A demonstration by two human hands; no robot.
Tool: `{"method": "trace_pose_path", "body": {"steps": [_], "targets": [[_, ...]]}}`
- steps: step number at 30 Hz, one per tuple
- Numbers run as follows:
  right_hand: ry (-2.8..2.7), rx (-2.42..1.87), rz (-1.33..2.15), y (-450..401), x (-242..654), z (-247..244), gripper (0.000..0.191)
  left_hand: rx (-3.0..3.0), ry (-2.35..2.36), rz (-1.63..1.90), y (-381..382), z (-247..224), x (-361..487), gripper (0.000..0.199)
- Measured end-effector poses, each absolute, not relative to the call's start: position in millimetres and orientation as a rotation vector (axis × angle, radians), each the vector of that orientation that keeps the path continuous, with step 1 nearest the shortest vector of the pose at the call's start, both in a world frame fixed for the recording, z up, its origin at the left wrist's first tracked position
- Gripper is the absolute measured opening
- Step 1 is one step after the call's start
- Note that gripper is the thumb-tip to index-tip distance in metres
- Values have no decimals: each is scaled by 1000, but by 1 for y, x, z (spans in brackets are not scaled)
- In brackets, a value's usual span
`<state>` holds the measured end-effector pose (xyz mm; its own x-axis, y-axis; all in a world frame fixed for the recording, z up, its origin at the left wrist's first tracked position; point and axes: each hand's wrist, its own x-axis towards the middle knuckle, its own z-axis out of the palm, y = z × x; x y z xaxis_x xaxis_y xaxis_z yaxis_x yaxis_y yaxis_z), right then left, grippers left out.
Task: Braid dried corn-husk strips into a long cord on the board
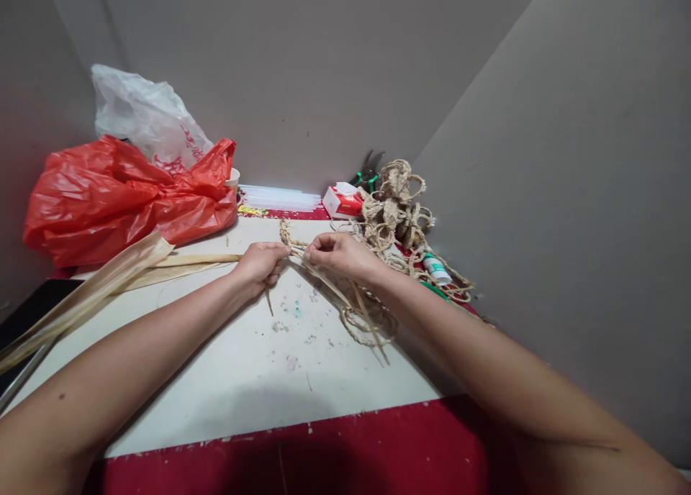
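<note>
Above the white board [227, 380], my left hand [263, 266] is closed in a pinch on a braid of dried plant fibre [285, 230], whose knotted end stands up just beyond my fingers. Long, wide dried husk strips [124, 265] run out to the left of that hand. My right hand [340, 254] is also closed, pinching thin fibre strands [329, 285] a short way right of the left fingers. Below the right wrist, a loop of twisted cord [367, 329] rests on the board. The exact point where the strands cross is too small to make out.
A red plastic bag [129, 200] and a white bag [145, 114] stand at back left. Along the back lie clear sticks [281, 198], a tissue box [344, 201] and pruning shears [368, 171]. Coiled ropes [399, 207] and a white-green bottle [436, 268] are at right, near the grey wall.
</note>
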<state>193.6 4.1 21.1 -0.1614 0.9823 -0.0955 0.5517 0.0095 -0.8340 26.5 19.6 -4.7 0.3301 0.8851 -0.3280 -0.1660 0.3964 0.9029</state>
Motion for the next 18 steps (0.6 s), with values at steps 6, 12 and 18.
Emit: {"method": "trace_pose_path", "body": {"steps": [6, 12, 18], "targets": [[-1740, -1596, 1192, 9, 190, 19, 13, 893, 983, 796, 19, -3, 25, 14], [-1666, -1639, 1329, 14, 190, 27, 18, 950, 986, 785, 22, -9, 25, 13], [-1830, -1647, 1242, 20, 195, 27, 16, 1067, 1045, 807, 22, -16, 29, 10]]}}
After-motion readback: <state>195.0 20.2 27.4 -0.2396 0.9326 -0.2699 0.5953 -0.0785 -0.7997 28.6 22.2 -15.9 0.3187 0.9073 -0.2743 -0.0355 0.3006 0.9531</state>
